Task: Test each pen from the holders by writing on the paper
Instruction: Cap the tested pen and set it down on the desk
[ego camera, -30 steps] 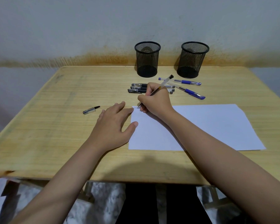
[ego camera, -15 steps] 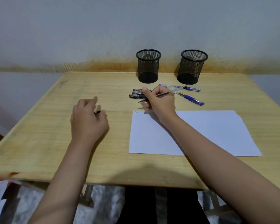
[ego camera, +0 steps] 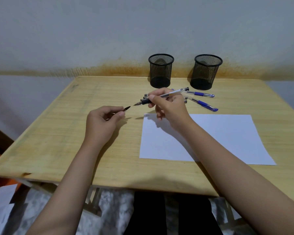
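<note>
The right hand (ego camera: pixel 170 107) has its grip closed on a clear pen (ego camera: pixel 161 96), raised above the wooden counter (ego camera: pixel 58 133) with the bare tip pointing left, just beyond the far left corner of the white paper (ego camera: pixel 210 138). The left hand (ego camera: pixel 103 122) pinches the pen cap (ego camera: pixel 126 108) in a narrow grip, its dark end aimed at the pen tip with a small gap between. More pens (ego camera: pixel 202 94) lie behind the right hand, before two empty mesh holders (ego camera: pixel 161 72).
</note>
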